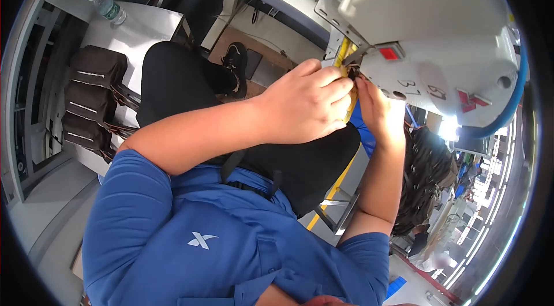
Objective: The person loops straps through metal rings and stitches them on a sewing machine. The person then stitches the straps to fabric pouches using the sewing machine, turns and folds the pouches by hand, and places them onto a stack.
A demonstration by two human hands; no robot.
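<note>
My left hand is closed, its fingers bent together beside the underside of a white machine head that looks like an industrial sewing machine. My right hand comes from the other side, thumb and fingers pinched close to the left fingertips. Between the fingertips is a small dark spot, too hidden to name. A yellow strip runs along the machine's edge behind the left fingers. Just above the hands, a red switch-like block sits on the machine head.
Several dark bags with zippers lie on a white surface at left, near a water bottle. A black shoe rests by a dark pedal. A blue hose curves round the machine. Shiny black material is heaped at right.
</note>
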